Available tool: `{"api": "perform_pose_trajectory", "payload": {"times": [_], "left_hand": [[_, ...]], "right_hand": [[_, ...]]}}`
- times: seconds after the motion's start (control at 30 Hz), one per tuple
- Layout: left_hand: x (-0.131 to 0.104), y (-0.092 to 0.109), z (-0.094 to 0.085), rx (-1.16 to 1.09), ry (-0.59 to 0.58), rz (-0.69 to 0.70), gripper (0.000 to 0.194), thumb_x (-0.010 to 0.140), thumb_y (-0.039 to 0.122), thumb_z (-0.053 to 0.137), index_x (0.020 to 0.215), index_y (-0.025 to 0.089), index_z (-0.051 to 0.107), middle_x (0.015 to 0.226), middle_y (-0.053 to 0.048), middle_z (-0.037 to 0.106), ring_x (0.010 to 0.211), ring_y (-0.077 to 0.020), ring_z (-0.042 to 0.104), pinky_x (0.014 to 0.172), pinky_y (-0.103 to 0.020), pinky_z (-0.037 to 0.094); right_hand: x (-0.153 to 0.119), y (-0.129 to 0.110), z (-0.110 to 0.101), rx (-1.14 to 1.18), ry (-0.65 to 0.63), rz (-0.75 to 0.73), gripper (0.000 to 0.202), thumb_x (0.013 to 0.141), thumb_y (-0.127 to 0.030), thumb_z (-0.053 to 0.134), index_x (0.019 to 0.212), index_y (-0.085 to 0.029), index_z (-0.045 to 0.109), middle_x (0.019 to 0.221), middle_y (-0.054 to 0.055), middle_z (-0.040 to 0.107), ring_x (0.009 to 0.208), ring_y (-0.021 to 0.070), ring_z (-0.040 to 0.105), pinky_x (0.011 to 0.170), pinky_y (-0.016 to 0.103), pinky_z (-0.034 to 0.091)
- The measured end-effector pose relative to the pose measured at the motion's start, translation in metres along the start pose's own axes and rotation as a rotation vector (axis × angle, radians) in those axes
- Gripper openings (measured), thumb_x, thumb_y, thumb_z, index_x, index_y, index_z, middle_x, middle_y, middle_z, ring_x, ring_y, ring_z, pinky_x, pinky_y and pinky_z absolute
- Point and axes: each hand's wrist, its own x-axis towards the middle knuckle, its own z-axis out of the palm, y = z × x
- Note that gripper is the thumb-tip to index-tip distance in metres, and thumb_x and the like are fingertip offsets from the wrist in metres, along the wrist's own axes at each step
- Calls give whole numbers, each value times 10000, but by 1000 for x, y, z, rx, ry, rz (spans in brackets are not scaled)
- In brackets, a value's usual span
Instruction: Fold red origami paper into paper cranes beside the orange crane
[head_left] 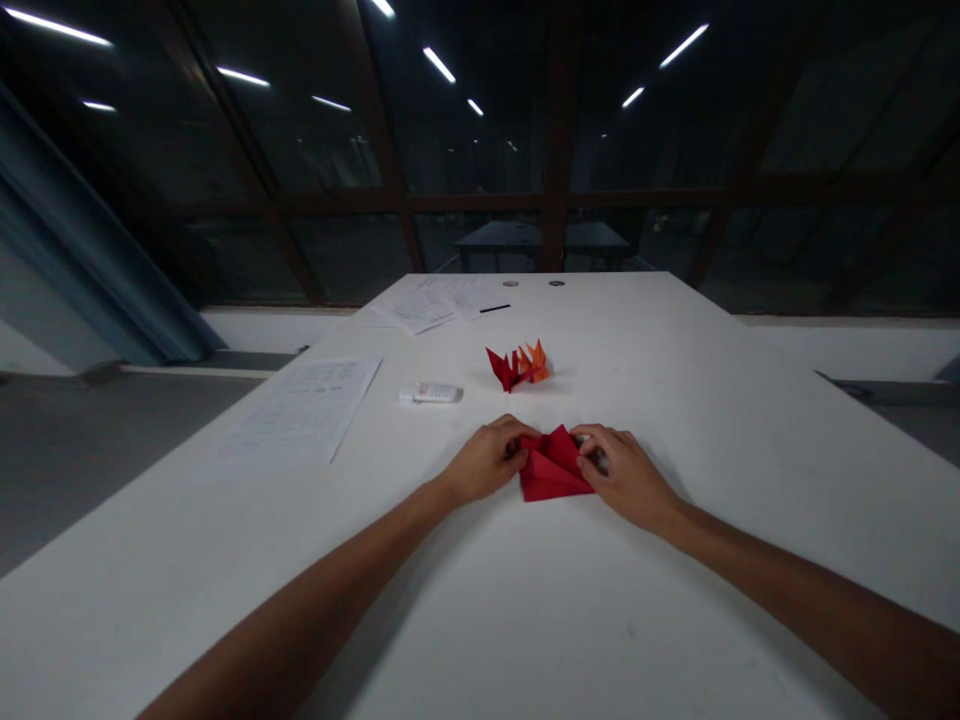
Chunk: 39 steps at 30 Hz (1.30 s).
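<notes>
One piece of folded red paper (551, 484), straight-edged, lies on the near-middle part of the white table (480, 620), between the two hands. Wide edge toward the person, pointed flap up at the back. Handling, judged by eye: very light, thin, crisp along the creases but floppy on single layers; not fragile to touch, yet easy to tear or mis-crease if pulled. Probably slides easily on the smooth top. Best hold: light thumb-and-finger pinch at side edges or corners, where layers stack, not mid-panel.

Left hand (484, 462): thumb and forefinger nearly together on the paper's upper left edge, looks like a pinch; other fingers curled. Right hand (628, 478): thumb and forefinger bent, small gap between them, tips at the paper's right side; touching, but cannot tell if layers are gripped. Pale patch inside that gap, too small to make out.

Further out: small white printed object (431, 393), left of centre; printed sheet (307, 405) on the left side. Beyond the hands, red folded figure (505, 373) and orange folded figure (537, 362), close together, pointed tips up. Then dark thin stick (495, 308) beside more papers (442, 302). Far end: two small discs (510, 284), then dark windows (472, 120).
</notes>
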Motion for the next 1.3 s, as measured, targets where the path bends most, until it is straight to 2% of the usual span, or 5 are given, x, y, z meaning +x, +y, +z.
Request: {"api": "perform_pose_trajectory", "payload": {"times": [0.3,0.63,0.83,1.03,1.3], "left_hand": [[0,2,-3,36,-50,17,297,835,325,731,1117,230,717,1142,-72,629,1026,-205,624,966,-352,487],[-4,29,-3,253,-98,54,634,672,729,743,1088,254,694,1211,-70,627,1126,-302,525,971,-449,398],[-10,55,2,396,-70,15,649,687,658,761,1133,216,597,1127,-82,622,1048,-299,521,924,-439,400],[-12,75,17,409,-34,-27,817,651,751,716,1224,197,537,1149,-113,597,1047,-324,524,936,-478,408],[-7,64,16,191,-22,-116,549,791,388,674,1286,223,503,1223,-97,603,1128,-307,549,971,-470,441]], "right_hand": [[3,8,0,346,-33,179,371,865,-210,597,1236,-215,581,781,-15,717,730,175,655,728,312,485],[6,13,3,442,-35,224,324,886,-289,611,1201,-220,588,730,-32,636,645,160,580,627,287,433],[6,11,3,475,-43,232,299,902,-285,588,1196,-232,576,752,-24,645,692,173,614,664,294,458],[4,1,3,464,14,265,189,898,-253,569,1087,-240,574,728,-35,635,680,170,621,673,292,471],[2,0,4,447,15,282,144,969,-328,479,1040,-242,572,754,-22,658,601,156,575,551,261,419]]}}
